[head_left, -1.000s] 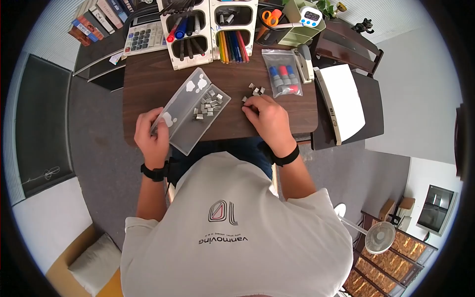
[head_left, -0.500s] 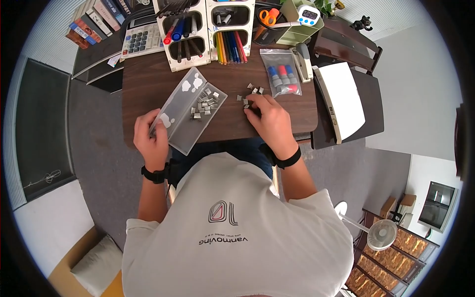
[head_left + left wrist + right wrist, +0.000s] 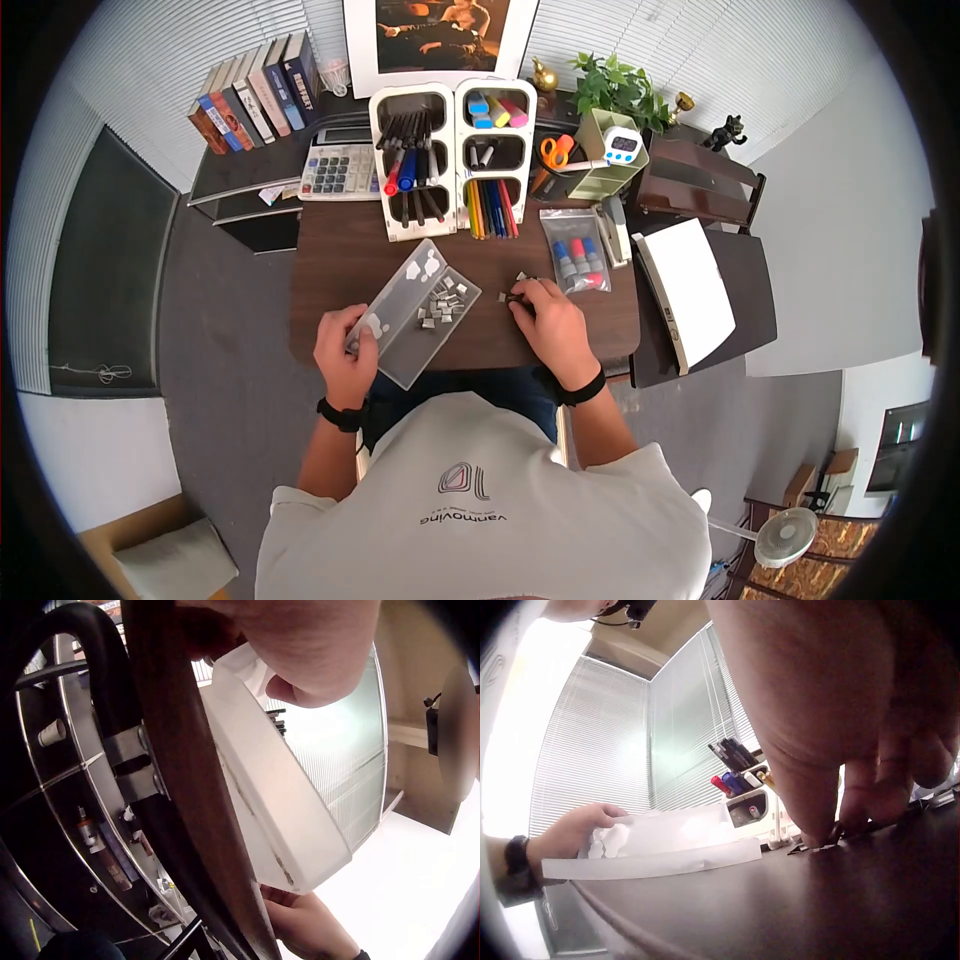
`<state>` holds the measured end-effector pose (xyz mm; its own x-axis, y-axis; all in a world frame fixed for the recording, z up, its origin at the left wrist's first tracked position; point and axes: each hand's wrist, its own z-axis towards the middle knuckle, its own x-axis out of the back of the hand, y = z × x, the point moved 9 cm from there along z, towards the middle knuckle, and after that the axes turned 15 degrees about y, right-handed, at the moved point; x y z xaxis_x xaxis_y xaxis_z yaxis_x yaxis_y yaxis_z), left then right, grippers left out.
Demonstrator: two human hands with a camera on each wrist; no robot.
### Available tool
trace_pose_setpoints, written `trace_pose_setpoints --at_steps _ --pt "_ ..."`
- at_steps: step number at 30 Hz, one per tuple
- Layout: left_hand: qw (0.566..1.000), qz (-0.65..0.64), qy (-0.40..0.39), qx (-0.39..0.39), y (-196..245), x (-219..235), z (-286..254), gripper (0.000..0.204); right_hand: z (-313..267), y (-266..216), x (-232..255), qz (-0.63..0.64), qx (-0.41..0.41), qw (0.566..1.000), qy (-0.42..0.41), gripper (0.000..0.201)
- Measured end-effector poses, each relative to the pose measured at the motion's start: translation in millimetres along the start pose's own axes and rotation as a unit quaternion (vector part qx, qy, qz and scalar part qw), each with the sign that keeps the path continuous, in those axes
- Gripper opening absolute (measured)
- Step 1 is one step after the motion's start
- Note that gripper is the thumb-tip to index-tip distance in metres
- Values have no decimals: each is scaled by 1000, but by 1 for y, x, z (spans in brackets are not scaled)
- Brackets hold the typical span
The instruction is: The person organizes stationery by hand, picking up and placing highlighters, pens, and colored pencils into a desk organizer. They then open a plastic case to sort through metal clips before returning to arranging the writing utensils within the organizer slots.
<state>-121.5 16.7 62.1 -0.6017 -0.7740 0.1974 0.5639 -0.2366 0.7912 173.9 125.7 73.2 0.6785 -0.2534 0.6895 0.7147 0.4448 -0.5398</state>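
Brown tabletop (image 3: 480, 350): loose clips (image 3: 501, 297) beside right hand (image 3: 560, 332), left hand (image 3: 346, 352) gripping box lid (image 3: 400, 288); whether right pinches anything, I cannot tell.

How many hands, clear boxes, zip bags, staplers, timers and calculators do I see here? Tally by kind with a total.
Hands, left hand and right hand: 2
Clear box: 1
Zip bag: 1
Stapler: 1
Timer: 1
Calculator: 1
Total: 7
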Motion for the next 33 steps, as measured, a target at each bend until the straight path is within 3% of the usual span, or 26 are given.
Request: trace_pose_setpoints --at_steps 7,9,13,17,23,25,27,29,33 --pt "1000 7 -1 -5 1 1 0 25 11 -21 11 3 23 999 35 13" --pt "1000 7 5 -20 5 2 2 24 10 -49 12 82 115 987 82 15" --pt "1000 4 -5 -20 4 -1 2 24 -8 -98 -31 177 122 976 -18 11" --pt "1000 13 -11 -8 4 0 0 24 -21 -120 -68 121 173 976 -54 11" --pt "1000 5 -1 -12 2 0 1 23 -14 -103 -57 87 157 984 -15 12" --pt "1000 -3 6 -13 3 0 1 23 -4 -78 -24 88 109 988 71 14" --pt "1000 10 0 -19 4 0 1 23 4 -50 -1 -7 12 999 41 15" --pt "1000 10 -4 -9 2 -1 1 23 0 -31 8 -44 48 995 79 16" --pt "1000 11 -12 -10 2 -3 2 23 -7 -19 3 -26 48 998 41 17"
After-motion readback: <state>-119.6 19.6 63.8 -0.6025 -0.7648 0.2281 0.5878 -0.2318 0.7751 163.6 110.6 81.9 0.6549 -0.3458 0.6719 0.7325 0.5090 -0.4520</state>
